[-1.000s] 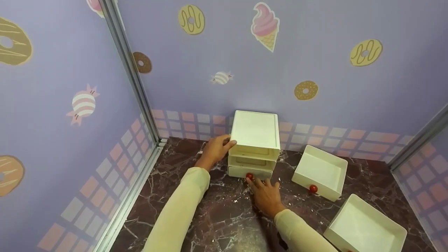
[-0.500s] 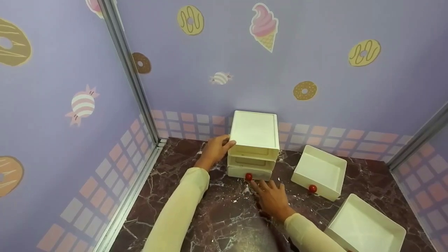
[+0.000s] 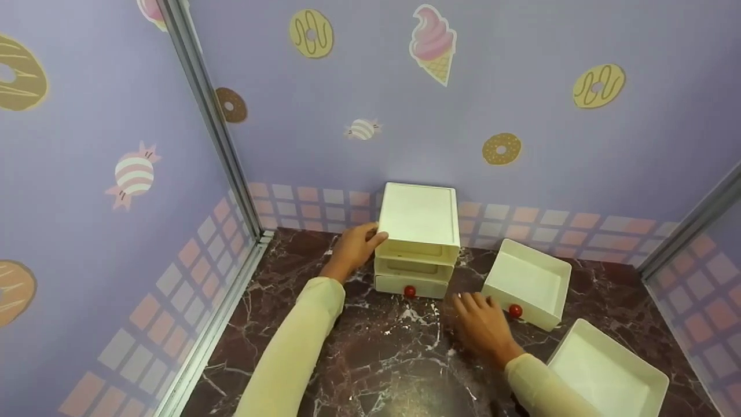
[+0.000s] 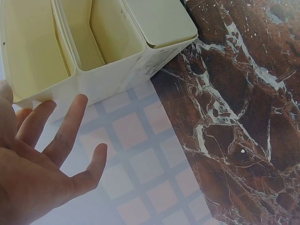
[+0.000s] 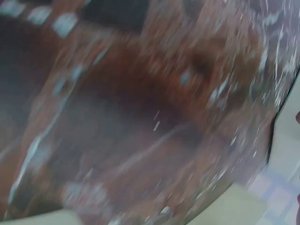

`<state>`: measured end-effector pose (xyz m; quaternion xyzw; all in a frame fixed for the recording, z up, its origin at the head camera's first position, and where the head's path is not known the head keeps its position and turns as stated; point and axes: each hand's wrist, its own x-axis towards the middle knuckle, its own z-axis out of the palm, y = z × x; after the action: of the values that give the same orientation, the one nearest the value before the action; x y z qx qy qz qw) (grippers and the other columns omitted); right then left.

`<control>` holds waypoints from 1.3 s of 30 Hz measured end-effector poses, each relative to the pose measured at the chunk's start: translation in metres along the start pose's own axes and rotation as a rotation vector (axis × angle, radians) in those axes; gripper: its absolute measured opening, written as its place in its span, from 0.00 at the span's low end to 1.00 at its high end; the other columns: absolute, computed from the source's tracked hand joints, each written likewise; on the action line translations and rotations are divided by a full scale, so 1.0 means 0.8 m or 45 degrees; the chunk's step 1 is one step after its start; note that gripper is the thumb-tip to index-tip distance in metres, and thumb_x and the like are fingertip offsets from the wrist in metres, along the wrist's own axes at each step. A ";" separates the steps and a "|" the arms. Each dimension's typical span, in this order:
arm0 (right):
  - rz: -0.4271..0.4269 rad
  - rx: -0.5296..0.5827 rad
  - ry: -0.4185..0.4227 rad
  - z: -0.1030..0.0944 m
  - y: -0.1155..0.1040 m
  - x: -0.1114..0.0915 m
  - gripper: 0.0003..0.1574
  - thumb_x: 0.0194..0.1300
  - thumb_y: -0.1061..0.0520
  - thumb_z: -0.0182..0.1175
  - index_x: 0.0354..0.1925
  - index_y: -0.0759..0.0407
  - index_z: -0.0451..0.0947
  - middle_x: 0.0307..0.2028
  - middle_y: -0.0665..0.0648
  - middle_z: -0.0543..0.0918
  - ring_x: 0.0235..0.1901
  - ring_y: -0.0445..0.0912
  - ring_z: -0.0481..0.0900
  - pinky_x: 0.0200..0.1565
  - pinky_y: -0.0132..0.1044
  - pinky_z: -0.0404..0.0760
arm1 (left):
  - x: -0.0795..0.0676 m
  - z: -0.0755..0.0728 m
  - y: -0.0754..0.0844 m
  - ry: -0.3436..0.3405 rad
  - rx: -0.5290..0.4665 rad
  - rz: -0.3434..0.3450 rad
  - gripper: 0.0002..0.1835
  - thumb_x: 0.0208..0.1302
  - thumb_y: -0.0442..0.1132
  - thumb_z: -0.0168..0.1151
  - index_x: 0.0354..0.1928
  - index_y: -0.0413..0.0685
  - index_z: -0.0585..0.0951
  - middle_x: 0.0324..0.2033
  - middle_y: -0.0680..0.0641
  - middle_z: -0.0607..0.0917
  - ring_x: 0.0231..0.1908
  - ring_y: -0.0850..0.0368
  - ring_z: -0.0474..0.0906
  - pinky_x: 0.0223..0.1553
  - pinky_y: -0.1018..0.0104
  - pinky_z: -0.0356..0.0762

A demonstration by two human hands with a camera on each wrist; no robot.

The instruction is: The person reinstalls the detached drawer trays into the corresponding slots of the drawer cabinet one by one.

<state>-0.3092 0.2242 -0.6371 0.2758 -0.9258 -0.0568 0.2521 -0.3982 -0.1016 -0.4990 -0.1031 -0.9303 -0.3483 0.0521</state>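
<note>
A small white drawer cabinet (image 3: 419, 213) stands against the back wall. Its top two slots are empty, while the bottom drawer (image 3: 429, 289) sits in place with a round red knob (image 3: 410, 291). My left hand (image 3: 355, 248) touches the cabinet's upper left side. In the left wrist view, that hand's fingers (image 4: 70, 126) are spread beside the white side wall. My right hand (image 3: 481, 325) is over the counter, between the cabinet and a loose white drawer (image 3: 544, 317) with a red knob (image 3: 515, 311). Its fingers are loosely bent and hold nothing. The right wrist view is blurred.
A second loose white drawer (image 3: 608, 370) lies nearer on the right, partly behind my right sleeve (image 3: 541, 382). Dark red marble counter (image 3: 370, 347) spreads in front. Lilac walls (image 3: 359, 69) with sweets printed on them close in the back and sides.
My right hand has moved right, away from the bottom drawer's red knob and toward the nearest loose drawer. My left hand stays at the cabinet's side.
</note>
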 end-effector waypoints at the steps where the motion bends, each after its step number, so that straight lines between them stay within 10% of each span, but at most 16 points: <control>1: 0.028 -0.003 -0.015 -0.001 0.007 -0.003 0.38 0.50 0.47 0.65 0.59 0.56 0.70 0.47 0.58 0.75 0.47 0.57 0.72 0.44 0.58 0.72 | 0.000 0.000 0.000 0.002 -0.002 0.006 0.28 0.64 0.63 0.51 0.62 0.61 0.73 0.51 0.53 0.82 0.50 0.55 0.79 0.54 0.55 0.74; 18: 0.502 -0.019 -0.178 0.021 0.109 -0.072 0.61 0.44 0.36 0.72 0.70 0.55 0.57 0.59 0.63 0.69 0.58 0.66 0.65 0.47 0.79 0.56 | -0.002 -0.002 0.001 -0.032 -0.018 0.007 0.27 0.64 0.62 0.50 0.61 0.61 0.74 0.52 0.53 0.82 0.51 0.55 0.78 0.53 0.54 0.74; 30: 0.489 -0.107 0.011 0.027 0.101 -0.073 0.27 0.59 0.57 0.59 0.57 0.61 0.69 0.41 0.61 0.76 0.32 0.63 0.75 0.28 0.71 0.68 | -0.001 -0.003 0.002 0.001 -0.008 0.023 0.26 0.64 0.61 0.52 0.60 0.60 0.75 0.50 0.52 0.83 0.51 0.53 0.78 0.54 0.54 0.74; 39: 0.476 -0.103 0.003 0.021 0.095 -0.068 0.28 0.60 0.55 0.59 0.57 0.62 0.68 0.44 0.60 0.75 0.33 0.61 0.76 0.24 0.67 0.69 | -0.002 -0.004 0.002 0.005 -0.015 0.015 0.27 0.64 0.61 0.52 0.61 0.59 0.75 0.51 0.52 0.83 0.51 0.53 0.78 0.55 0.54 0.73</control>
<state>-0.3155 0.3170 -0.6568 0.0885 -0.9576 -0.0459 0.2702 -0.3960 -0.1024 -0.4960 -0.1080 -0.9275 -0.3536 0.0555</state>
